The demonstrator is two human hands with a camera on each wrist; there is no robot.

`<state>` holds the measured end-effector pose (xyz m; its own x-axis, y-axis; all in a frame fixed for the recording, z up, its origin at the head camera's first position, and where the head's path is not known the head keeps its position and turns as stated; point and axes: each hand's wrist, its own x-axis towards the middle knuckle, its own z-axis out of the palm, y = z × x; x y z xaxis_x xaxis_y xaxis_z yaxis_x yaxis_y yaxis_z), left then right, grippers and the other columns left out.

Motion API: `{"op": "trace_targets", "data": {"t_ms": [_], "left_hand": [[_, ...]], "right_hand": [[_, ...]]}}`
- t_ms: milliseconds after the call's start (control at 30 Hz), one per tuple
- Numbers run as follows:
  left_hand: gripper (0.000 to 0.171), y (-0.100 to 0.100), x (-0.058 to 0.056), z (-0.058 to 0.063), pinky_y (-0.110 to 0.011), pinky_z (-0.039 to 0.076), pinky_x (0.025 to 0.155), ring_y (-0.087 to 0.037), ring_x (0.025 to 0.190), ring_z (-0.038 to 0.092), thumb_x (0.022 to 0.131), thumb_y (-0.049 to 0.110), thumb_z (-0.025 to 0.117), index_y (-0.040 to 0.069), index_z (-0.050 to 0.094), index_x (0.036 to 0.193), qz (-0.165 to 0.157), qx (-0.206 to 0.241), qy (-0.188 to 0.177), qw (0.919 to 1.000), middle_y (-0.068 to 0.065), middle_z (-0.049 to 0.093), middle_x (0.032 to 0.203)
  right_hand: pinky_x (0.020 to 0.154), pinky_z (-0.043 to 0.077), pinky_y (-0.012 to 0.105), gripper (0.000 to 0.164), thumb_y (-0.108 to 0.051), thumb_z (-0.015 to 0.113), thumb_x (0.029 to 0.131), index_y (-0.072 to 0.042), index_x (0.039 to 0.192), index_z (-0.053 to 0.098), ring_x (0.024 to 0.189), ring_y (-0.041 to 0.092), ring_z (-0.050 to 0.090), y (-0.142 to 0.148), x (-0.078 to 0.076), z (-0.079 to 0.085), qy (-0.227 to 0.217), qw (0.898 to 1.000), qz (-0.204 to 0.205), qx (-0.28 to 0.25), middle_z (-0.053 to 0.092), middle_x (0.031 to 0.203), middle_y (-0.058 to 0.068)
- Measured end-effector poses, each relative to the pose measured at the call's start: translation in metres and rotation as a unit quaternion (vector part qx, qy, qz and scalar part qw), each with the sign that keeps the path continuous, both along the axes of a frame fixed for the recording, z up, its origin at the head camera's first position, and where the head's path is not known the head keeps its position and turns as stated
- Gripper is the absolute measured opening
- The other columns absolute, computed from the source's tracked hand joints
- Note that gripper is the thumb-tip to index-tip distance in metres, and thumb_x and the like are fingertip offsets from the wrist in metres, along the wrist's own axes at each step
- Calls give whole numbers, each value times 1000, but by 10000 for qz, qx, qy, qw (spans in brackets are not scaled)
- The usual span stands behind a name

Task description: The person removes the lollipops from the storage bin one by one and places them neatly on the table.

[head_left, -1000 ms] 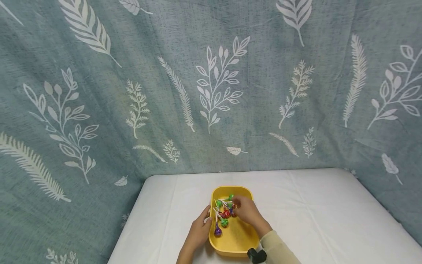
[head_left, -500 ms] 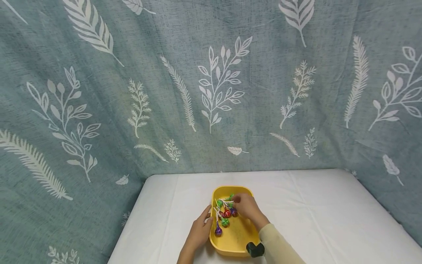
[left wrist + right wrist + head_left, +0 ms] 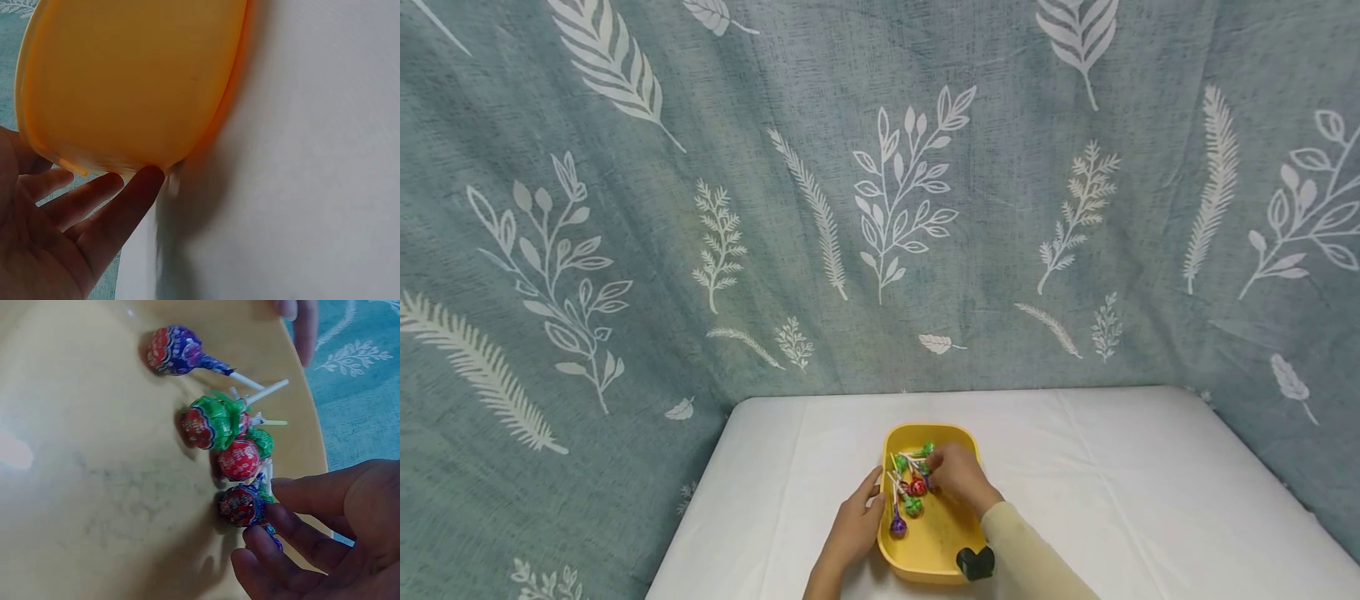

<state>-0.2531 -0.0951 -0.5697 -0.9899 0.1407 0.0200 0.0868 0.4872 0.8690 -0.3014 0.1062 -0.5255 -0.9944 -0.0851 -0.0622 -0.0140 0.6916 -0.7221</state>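
Note:
Several wrapped lollipops lie in a yellow tray [image 3: 936, 546], bunched along its left side. My right hand [image 3: 961, 479] reaches in over the right rim. In the right wrist view its loosely bent thumb and fingertips are right at a dark purple-and-red lollipop [image 3: 240, 505], with a gap between thumb and index finger. Beside that lie a red lollipop [image 3: 239, 459] and a green one [image 3: 211, 424]. Another purple lollipop [image 3: 898, 525] lies nearest the tray's front. My left hand [image 3: 69, 231] rests its extended fingers against the tray's left wall.
The tray stands on a white-covered table [image 3: 1112, 500]. A teal curtain [image 3: 820, 358] with white leaf prints hangs behind and at both sides. A dark strap piece [image 3: 975, 563] sits at the right sleeve, over the tray's front corner.
My right hand lifted slightly off the purple-and-red lollipop, then came down over it again. The left hand stays at the tray's wall. The head view has shifted slightly.

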Motion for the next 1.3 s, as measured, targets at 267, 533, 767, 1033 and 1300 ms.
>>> {"op": "trace_targets", "data": {"t_ms": [267, 533, 767, 1033, 1300], "left_hand": [[50, 1, 0, 0, -53, 55, 92, -35, 105, 68, 105, 25, 53, 12, 46, 153, -21, 38, -7, 10000, -23, 62, 133], [49, 1, -1, 1, -55, 53, 94, -35, 106, 67, 105, 24, 53, 13, 47, 153, 2, 66, 18, 10000, -22, 62, 132], [49, 2, -1, 2, -56, 52, 94, -36, 108, 66, 105, 24, 53, 12, 47, 153, 8, 54, -47, 10000, -22, 62, 132], [50, 1, -1, 0, -55, 53, 94, -37, 108, 66, 106, 24, 52, 11, 46, 153, -46, 191, -109, 9997, -23, 62, 132], [50, -2, 0, 2, -56, 52, 95, -36, 109, 66, 106, 24, 52, 12, 46, 153, 29, 113, -182, 9998, -22, 62, 132]], "right_hand": [[63, 51, 33, 15, 4, 80, 79, -1, 89, 71, 72, 20, 55, 1, -5, -10, 156, 9997, 56, 157, 64, 83, 5], [59, 52, 30, 19, 6, 82, 76, -2, 89, 70, 69, 19, 55, 4, -10, -17, 122, 9999, 107, 37, 63, 80, 4], [63, 51, 31, 15, 3, 80, 79, -4, 88, 71, 72, 19, 54, 3, -10, -18, 85, 9996, 196, 179, 63, 82, 3], [61, 51, 31, 22, 5, 74, 78, 2, 100, 73, 74, 19, 56, 3, -8, -18, 186, 9995, 210, -167, 68, 90, 6], [61, 55, 34, 20, -2, 72, 86, 1, 105, 75, 77, 19, 61, 0, -6, -9, 84, 9980, 160, -605, 69, 91, 5]]}}
